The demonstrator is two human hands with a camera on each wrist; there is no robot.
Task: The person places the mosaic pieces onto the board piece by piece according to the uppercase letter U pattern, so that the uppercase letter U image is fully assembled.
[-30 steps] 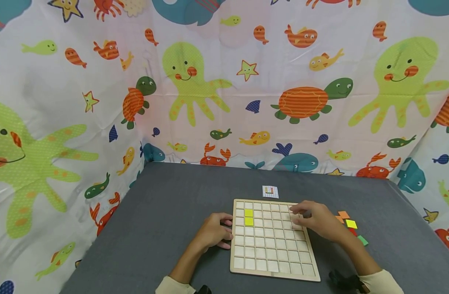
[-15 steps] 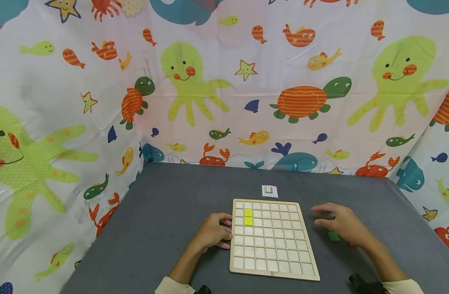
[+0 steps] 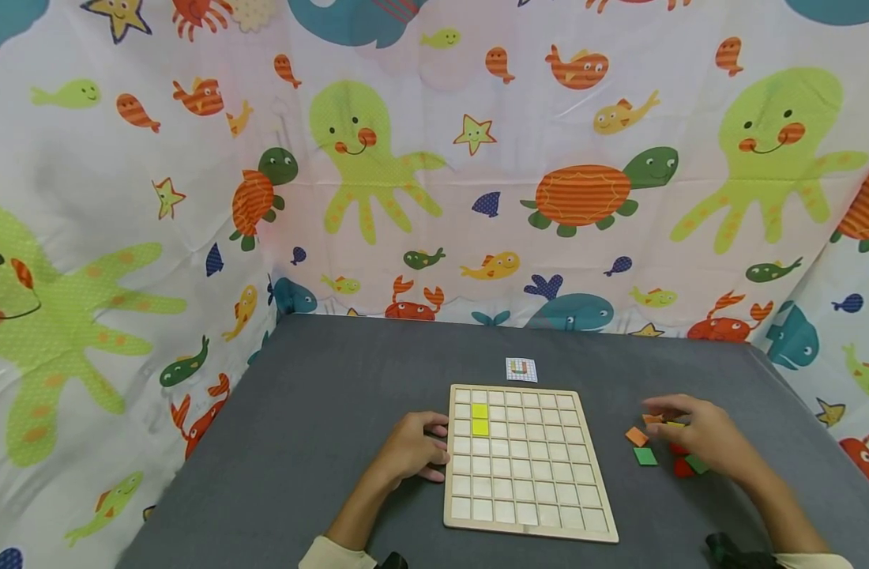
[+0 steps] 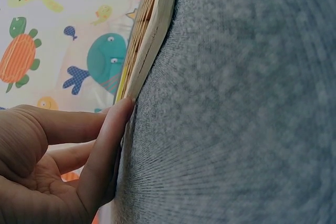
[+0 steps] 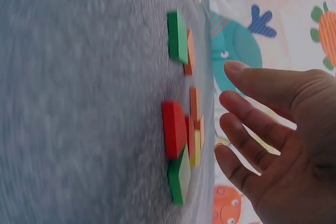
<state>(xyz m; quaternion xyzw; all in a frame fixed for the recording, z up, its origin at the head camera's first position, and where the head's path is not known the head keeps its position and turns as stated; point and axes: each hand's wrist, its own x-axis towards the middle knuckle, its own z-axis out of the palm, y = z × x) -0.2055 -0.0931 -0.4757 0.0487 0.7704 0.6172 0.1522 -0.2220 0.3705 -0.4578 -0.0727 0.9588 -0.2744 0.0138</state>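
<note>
A wooden grid board (image 3: 530, 468) lies on the grey cloth, with two yellow square tiles (image 3: 480, 419) one above the other in its second column. My left hand (image 3: 413, 446) rests at the board's left edge; in the left wrist view its fingertips touch the rim (image 4: 152, 40). My right hand (image 3: 701, 433) hovers over loose tiles to the right of the board, fingers loosely bent and holding nothing. Among them are a green tile (image 3: 645, 456), an orange tile (image 3: 637, 436) and a red tile (image 5: 174, 129). A yellow tile (image 5: 195, 148) is partly hidden behind others.
A small printed card (image 3: 521, 369) with a coloured pattern on a grid lies behind the board. The grey cloth (image 3: 363, 363) covers the table. A curtain (image 3: 420, 197) printed with sea animals hangs at the back and sides.
My right hand has moved right, away from the board's upper right corner, to above the loose tiles. A green and an orange tile now lie nearer the board. The left hand stays put.
</note>
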